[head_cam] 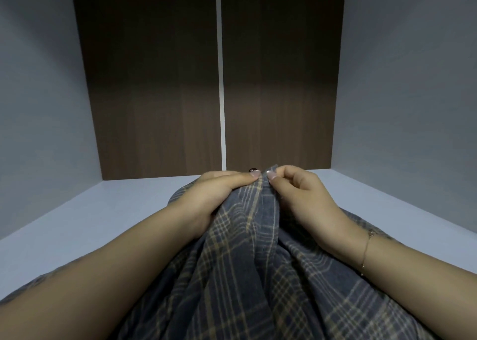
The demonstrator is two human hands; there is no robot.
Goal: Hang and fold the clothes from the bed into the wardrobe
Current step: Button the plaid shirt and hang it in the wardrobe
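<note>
A blue-grey plaid shirt (pixel 247 270) with tan stripes lies bunched inside a wardrobe compartment and drapes down toward me. My left hand (pixel 216 195) grips its upper edge, thumb on top and fingers tucked under the cloth. My right hand (pixel 299 190) pinches the same edge between thumb and curled fingers, right beside the left. A small dark button (pixel 251 170) shows just behind the two thumbs. The lower part of the shirt runs out of the frame.
The compartment has a white shelf floor (pixel 98 218), grey-white side walls (pixel 38 107) and a dark wood back panel (pixel 160 86) split by a pale vertical strip (pixel 221 94). A thin bracelet (pixel 366 249) sits on my right wrist.
</note>
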